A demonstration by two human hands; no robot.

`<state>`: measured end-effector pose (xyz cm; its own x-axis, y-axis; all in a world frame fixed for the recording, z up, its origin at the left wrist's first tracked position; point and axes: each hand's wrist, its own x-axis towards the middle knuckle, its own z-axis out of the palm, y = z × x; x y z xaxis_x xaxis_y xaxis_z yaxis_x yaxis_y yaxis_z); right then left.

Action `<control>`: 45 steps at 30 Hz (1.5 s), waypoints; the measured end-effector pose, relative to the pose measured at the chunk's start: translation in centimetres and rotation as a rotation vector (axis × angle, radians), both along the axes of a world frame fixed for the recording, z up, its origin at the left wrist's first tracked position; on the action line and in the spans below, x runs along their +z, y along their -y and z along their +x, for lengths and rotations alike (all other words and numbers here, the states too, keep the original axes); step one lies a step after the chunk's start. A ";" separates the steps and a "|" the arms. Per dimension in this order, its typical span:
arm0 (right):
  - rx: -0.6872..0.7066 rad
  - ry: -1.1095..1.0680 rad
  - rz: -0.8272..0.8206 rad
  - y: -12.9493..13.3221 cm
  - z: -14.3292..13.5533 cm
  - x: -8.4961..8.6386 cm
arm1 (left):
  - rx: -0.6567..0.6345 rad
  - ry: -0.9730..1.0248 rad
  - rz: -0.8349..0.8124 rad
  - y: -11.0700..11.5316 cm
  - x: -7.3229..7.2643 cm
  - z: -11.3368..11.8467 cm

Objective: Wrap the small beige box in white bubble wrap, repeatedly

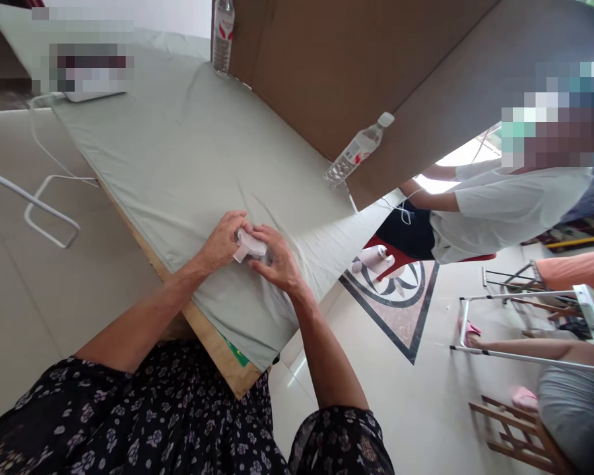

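Observation:
Near the corner of the cloth-covered table (178,152), both of my hands are around a small whitish bundle (251,244). It looks like folded paper or clear plastic; its exact kind cannot be made out. My left hand (226,239) has its fingers curled at the bundle's left end, where a pale flap sticks out. From the right, my right hand (278,261) grips it between the thumb and bent fingers. The fingers hide part of the bundle, which sits low over the pale cloth.
A brown cardboard panel (307,72) stands across the table, with one water bottle (359,152) leaning by its near edge and another bottle (222,36) farther back. A white cable (39,132) hangs off the left edge. Beyond the panel sits a person in a white shirt (515,204).

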<state>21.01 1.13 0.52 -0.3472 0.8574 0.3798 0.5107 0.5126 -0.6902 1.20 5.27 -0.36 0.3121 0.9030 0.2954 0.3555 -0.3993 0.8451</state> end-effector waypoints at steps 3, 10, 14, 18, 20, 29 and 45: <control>-0.065 0.044 0.049 0.1 -0.5 -0.4 | 0.031 0.035 -0.031 -0.1 0.2 0.1; -0.257 -0.272 -0.267 -0.6 -2.6 0.1 | -0.100 0.187 -0.350 0.4 2.5 -0.9; -0.297 -0.220 -0.300 -1.1 -2.6 0.1 | -0.114 0.135 -0.361 0.6 3.0 -0.9; -0.368 -0.088 -0.230 -0.9 -2.0 0.1 | -0.103 0.122 -0.343 0.4 3.1 -0.5; -0.456 -0.093 -0.126 -0.3 -1.6 0.3 | -0.116 0.132 -0.340 0.3 3.1 -0.3; -0.234 0.119 -0.058 -0.4 -0.2 0.4 | -0.161 0.129 -0.327 0.2 3.0 -0.5; -0.145 -0.194 -0.256 -1.5 -0.2 -0.2 | -0.131 0.199 -0.413 0.2 2.8 -0.4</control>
<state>20.86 2.65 0.28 -0.1570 0.9685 0.1932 0.4127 0.2420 -0.8781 0.81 5.08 2.43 0.4047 0.9143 -0.0145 0.1393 -0.0460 0.9892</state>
